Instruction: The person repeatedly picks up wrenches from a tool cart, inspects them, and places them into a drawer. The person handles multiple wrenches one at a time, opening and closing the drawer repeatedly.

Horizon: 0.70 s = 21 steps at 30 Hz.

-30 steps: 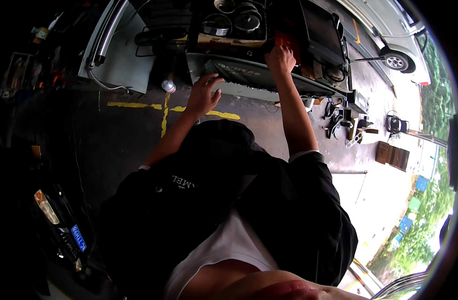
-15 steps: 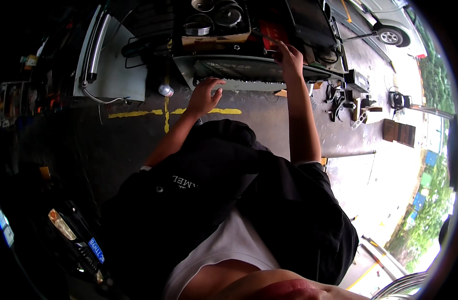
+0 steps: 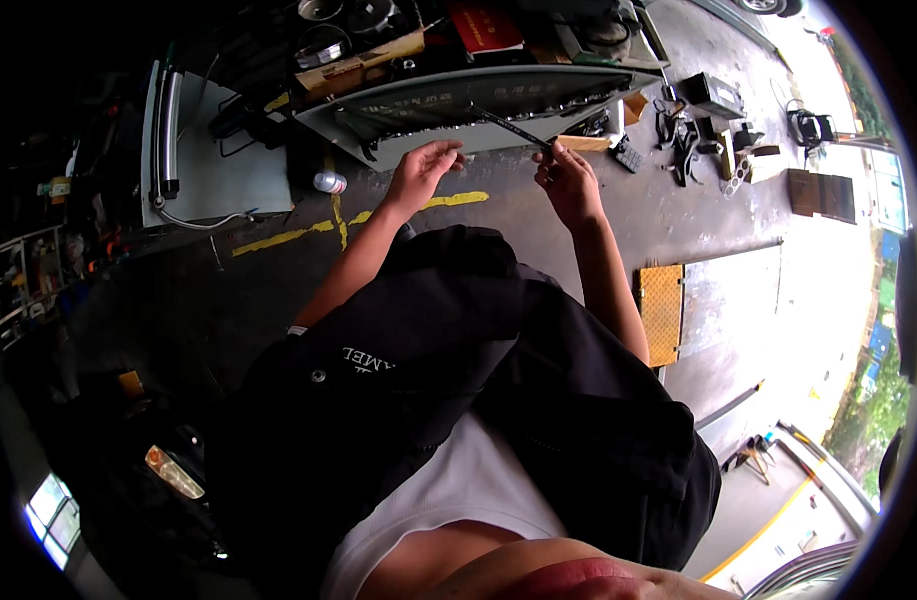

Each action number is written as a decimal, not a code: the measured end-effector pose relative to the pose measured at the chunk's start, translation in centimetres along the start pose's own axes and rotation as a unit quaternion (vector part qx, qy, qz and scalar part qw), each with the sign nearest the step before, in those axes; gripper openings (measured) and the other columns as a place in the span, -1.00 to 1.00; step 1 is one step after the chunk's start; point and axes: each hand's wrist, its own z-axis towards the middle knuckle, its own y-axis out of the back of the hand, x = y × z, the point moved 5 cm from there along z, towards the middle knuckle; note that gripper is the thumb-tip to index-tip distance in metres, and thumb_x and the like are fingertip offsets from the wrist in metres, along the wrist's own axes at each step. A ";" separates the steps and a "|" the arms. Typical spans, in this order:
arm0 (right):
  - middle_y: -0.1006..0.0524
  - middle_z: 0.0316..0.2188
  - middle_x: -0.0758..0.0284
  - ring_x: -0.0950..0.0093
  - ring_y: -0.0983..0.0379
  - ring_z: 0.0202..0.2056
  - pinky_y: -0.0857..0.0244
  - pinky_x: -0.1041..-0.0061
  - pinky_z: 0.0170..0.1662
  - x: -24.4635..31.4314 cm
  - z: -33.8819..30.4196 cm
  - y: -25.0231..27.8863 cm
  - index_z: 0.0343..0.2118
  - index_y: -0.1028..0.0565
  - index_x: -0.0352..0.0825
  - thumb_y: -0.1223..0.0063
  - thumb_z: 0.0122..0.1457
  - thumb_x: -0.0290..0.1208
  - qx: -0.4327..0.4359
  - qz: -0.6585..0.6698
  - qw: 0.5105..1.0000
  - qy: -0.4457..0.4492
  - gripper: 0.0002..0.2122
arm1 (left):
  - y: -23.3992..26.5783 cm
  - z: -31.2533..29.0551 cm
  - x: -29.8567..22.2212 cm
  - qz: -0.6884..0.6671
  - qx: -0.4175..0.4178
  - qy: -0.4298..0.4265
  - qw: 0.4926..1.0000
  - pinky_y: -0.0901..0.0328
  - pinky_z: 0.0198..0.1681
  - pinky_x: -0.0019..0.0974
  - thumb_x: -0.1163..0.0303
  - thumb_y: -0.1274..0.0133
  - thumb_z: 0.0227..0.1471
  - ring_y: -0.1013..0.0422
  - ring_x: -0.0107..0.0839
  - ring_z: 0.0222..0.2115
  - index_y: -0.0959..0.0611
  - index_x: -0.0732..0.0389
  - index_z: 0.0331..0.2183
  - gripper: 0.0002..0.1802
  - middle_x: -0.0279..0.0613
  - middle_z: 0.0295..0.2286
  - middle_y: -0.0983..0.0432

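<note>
My right hand is closed on one end of a slim dark rod-like tool. The tool slants up and left from my fingertips, in front of a grey workbench; its exact kind is too small to make out. My left hand is raised just left of it, fingers loosely bent and apart, with nothing seen in them. On top of the bench lies a red booklet, beyond the tool. Round metal parts sit in an open cardboard box at the bench's left end.
A spray can stands on the floor left of my left hand, near yellow floor lines. Farther left is a grey panel-like surface. On the right lie a black box, black straps, a brown carton and a yellow plate.
My right hand has come back from the bench top toward me, bringing the slim tool out over the bench's front. My left hand has moved slightly right. The whole view has shifted.
</note>
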 end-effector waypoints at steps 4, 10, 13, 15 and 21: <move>-0.57 -0.41 0.28 0.56 -0.38 -0.45 -0.26 0.56 -0.28 -0.7 -2.5 0.9 -0.39 -0.44 -0.28 -0.01 0.27 -0.30 0.041 0.014 0.999 -0.009 -0.83 | -3.1 -0.8 -2.2 -0.015 -0.007 0.021 1.000 -0.31 -0.12 -0.42 0.23 0.05 0.25 -0.51 -0.43 -0.22 -0.51 0.29 0.02 -0.59 -0.18 -0.23 -0.57; -0.58 -0.43 0.30 0.55 -0.39 -0.45 -0.28 0.56 -0.28 -1.3 -4.5 2.7 -0.40 -0.44 -0.28 0.00 0.27 -0.30 0.077 0.021 0.996 -0.026 -0.82 | -6.5 -1.7 -2.6 0.007 0.036 -0.023 0.999 -0.29 -0.14 -0.43 0.21 0.04 0.24 -0.52 -0.43 -0.24 -0.51 0.26 0.02 -0.59 -0.20 -0.23 -0.57; -0.58 -0.44 0.29 0.55 -0.39 -0.46 -0.28 0.57 -0.28 -1.9 -5.1 3.8 -0.41 -0.43 -0.29 0.00 0.28 -0.30 0.092 0.023 0.995 -0.043 -0.81 | -7.7 -2.4 -2.2 0.018 0.024 -0.027 0.999 -0.28 -0.15 -0.44 0.22 0.04 0.25 -0.52 -0.44 -0.24 -0.51 0.25 0.03 -0.59 -0.22 -0.24 -0.58; -0.58 -0.44 0.29 0.54 -0.38 -0.46 -0.28 0.57 -0.28 -2.4 -5.4 4.3 -0.41 -0.43 -0.30 0.01 0.28 -0.30 0.104 0.029 0.993 -0.053 -0.81 | -8.2 -3.1 -1.7 0.008 -0.009 -0.008 1.000 -0.28 -0.15 -0.44 0.23 0.04 0.25 -0.52 -0.44 -0.24 -0.50 0.25 0.04 -0.59 -0.24 -0.24 -0.58; -0.58 -0.44 0.28 0.52 -0.38 -0.46 -0.28 0.55 -0.27 -4.8 -6.7 6.4 -0.40 -0.44 -0.33 0.03 0.28 -0.32 0.135 0.045 0.983 -0.112 -0.81 | -10.3 -6.4 1.3 -0.018 -0.092 0.008 0.996 -0.30 -0.15 -0.43 0.23 0.03 0.24 -0.53 -0.41 -0.25 -0.49 0.25 0.04 -0.59 -0.23 -0.26 -0.57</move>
